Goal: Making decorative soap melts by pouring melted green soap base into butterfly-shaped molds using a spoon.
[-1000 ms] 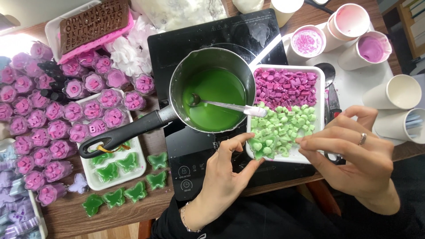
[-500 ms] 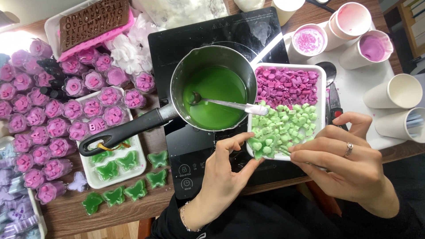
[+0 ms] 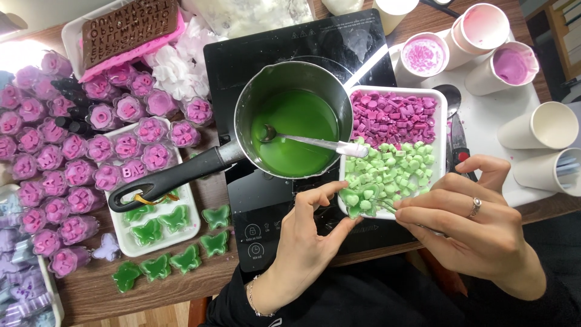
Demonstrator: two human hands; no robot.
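My left hand (image 3: 305, 239) pinches a small green heart-shaped piece (image 3: 350, 199) between thumb and forefinger, just over the near left corner of a white tray (image 3: 443, 121). My right hand (image 3: 478, 224), with a ring on one finger, pinches a thin wire (image 3: 381, 204) whose tip meets the heart piece. The tray holds purple chunks (image 3: 393, 115) at the back and green chunks (image 3: 393, 172) at the front. Left of the tray, a steel saucepan (image 3: 245, 97) of green liquid (image 3: 296, 133) sits on a black hob (image 3: 242, 54) with a spoon (image 3: 315, 143) resting in it.
Many purple moulded pieces (image 3: 78, 157) crowd the table's left side. Green butterfly shapes (image 3: 175, 242) lie on and around a small white tray (image 3: 130, 245). A brown letter mould (image 3: 127, 21) sits at the back left. Paper cups (image 3: 544, 124) stand on the right, some with purple residue.
My right hand has moved left and nearer to the left hand, and the fingertips of both now meet at the tray's near corner. The pan and spoon are still.
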